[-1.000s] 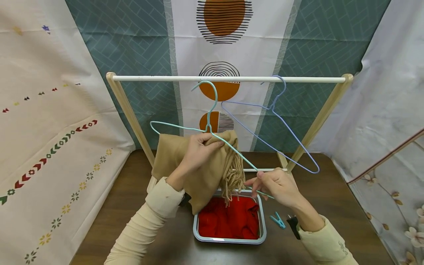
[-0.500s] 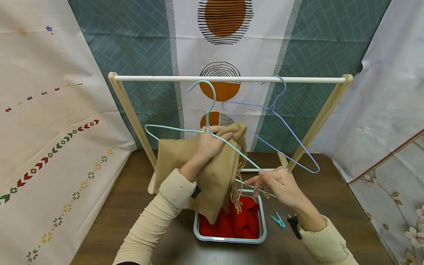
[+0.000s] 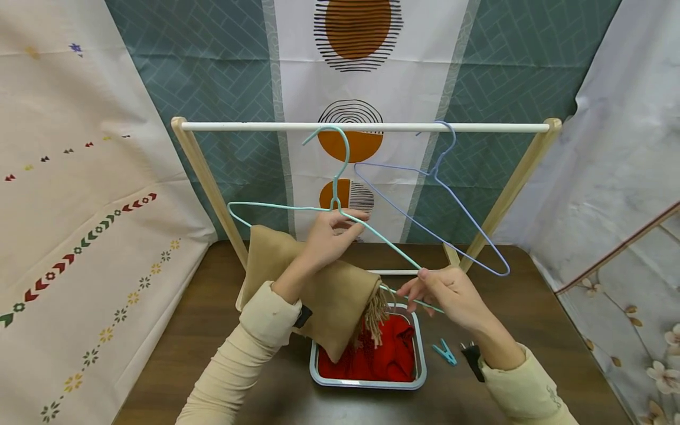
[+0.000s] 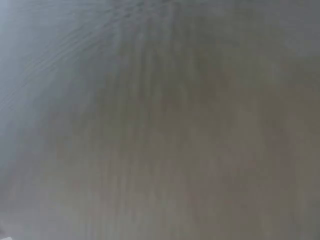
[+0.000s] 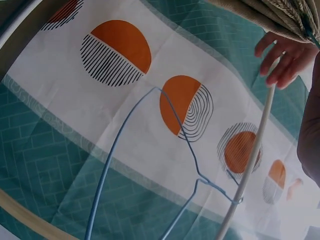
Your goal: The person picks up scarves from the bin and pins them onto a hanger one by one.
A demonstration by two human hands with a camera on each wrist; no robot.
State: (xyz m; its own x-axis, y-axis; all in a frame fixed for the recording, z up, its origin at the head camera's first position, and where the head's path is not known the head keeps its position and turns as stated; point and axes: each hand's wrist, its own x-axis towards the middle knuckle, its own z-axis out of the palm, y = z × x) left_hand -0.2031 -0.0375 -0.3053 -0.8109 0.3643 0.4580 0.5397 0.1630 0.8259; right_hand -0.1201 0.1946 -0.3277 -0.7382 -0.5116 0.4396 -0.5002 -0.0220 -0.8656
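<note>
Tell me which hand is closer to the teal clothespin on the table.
Right. The right hand pinches the teal hanger just above the teal clothespin; the left hand is farther up, at the hanger's neck.

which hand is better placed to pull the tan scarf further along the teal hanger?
Left. The left hand already rests on the tan scarf at the teal hanger neck; the right hand pinches the hanger's lower corner, steadying it.

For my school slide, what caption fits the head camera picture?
Two hands hold a green hanger with a tan scarf near a rack.
</note>
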